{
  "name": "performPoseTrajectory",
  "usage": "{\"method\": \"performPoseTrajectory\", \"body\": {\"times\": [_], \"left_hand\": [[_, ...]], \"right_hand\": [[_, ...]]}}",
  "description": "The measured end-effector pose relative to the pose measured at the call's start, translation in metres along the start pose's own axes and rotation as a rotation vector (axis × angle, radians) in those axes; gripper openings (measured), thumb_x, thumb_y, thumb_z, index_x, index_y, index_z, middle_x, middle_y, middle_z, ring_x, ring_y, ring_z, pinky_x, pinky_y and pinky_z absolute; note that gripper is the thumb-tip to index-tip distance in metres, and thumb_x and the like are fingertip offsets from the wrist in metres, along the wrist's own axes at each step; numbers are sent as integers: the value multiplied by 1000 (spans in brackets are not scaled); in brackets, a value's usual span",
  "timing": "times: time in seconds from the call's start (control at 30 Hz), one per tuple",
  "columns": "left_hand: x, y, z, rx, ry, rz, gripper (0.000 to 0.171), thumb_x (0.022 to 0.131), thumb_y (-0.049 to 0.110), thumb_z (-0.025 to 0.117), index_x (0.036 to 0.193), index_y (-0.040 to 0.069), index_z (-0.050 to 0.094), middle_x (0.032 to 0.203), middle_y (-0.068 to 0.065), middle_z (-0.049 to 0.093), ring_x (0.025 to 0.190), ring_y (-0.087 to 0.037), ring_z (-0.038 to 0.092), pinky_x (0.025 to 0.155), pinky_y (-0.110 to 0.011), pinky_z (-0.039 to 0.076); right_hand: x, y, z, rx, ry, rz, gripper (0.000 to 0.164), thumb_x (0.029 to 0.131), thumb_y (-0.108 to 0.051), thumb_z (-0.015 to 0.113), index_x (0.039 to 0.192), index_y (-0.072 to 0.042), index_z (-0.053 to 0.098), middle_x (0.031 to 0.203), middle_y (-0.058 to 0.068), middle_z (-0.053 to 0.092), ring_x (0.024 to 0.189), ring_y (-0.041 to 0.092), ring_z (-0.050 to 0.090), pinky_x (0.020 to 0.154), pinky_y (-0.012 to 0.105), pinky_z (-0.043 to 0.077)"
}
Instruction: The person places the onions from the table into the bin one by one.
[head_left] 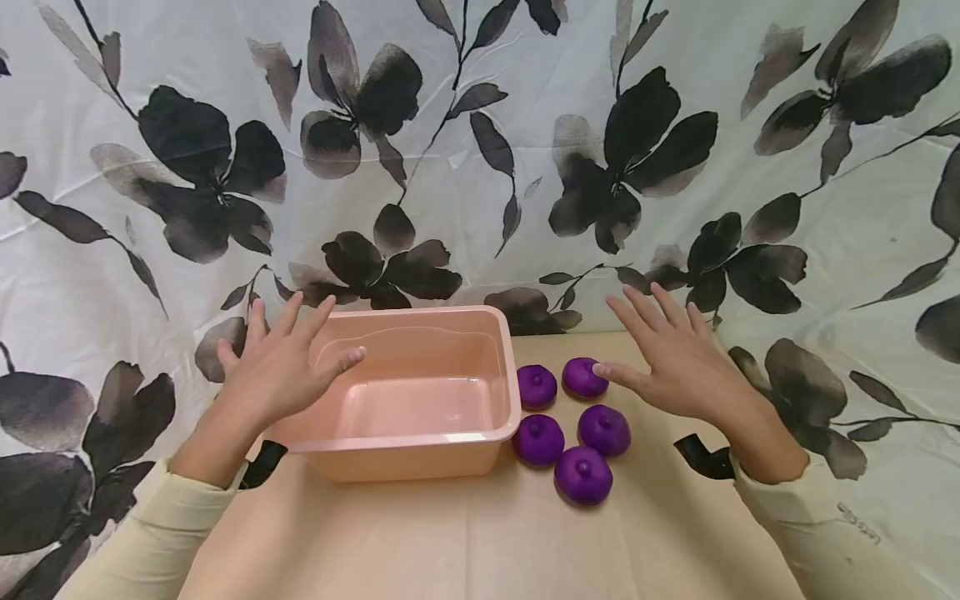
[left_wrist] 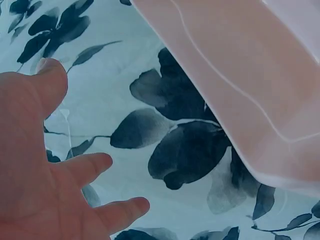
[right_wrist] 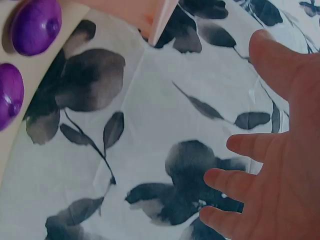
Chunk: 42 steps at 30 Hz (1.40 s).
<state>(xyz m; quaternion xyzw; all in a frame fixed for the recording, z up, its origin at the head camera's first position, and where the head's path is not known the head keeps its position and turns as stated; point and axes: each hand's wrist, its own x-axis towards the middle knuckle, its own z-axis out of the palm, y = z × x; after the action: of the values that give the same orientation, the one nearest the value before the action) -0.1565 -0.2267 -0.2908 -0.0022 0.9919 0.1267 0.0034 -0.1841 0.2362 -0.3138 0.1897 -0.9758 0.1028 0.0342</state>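
Note:
A pink rectangular plastic tub [head_left: 412, 458] stands on the table, its hollow inside in view. Several purple round, onion-shaped pieces [head_left: 583, 476], each with a small nub on top, lie close together along its right side. My left hand [head_left: 281, 371], fingers spread and holding nothing, is raised at the tub's left end and hides part of its rim. My right hand [head_left: 671, 358] is raised to the right of the purple pieces, fingers spread, with nothing in it. Its thumb overlaps one purple piece in the head view; the right wrist view shows that hand apart from the purple pieces.
A light tan surface [head_left: 465, 542] lies under the tub and the purple pieces. Behind and at both sides is a white cloth [head_left: 480, 217] with black and grey flowers. A black strap [head_left: 705, 457] sits at the right wrist, another [head_left: 264, 463] at the left.

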Motion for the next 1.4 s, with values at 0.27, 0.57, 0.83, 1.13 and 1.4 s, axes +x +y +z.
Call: {"method": "performPoseTrajectory", "body": {"times": [0.27,0.57,0.83,1.13,1.4], "left_hand": [[2,-3,9,51,-12,2,102,89,89,40,168,32,10,176,-18,-2,156,-58,-14,106,-93,-1],[2,-7,13,51,-43,-3,104,88,91,38,168,32,6,176,-17,-7,156,-57,-18,106,-93,-4],[1,-17,17,55,-47,-14,103,89,90,35,168,34,2,175,-19,-5,155,-60,-14,106,-93,-3],[-2,-33,23,54,-34,-40,105,89,90,36,169,26,11,175,-21,-2,154,-63,-12,103,-95,-3],[0,-43,25,48,-39,-37,103,91,88,35,169,27,6,174,-23,-3,152,-64,-14,103,-94,-6]], "right_hand": [[-6,-9,20,47,-21,-28,101,95,-62,66,168,-17,13,176,17,10,162,46,-1,119,82,1],[-14,-10,35,47,-27,-25,100,95,-65,63,168,-17,14,175,17,11,161,48,2,119,81,2],[-12,-13,46,65,-24,-46,96,95,-58,68,167,-16,22,174,18,16,160,49,7,119,81,4],[-11,-15,57,81,-30,-46,94,95,-61,66,166,-14,25,173,19,18,160,49,7,118,82,4],[-5,-19,60,97,-28,-41,94,94,-58,69,165,-13,27,173,19,19,160,48,7,119,81,3]]}}
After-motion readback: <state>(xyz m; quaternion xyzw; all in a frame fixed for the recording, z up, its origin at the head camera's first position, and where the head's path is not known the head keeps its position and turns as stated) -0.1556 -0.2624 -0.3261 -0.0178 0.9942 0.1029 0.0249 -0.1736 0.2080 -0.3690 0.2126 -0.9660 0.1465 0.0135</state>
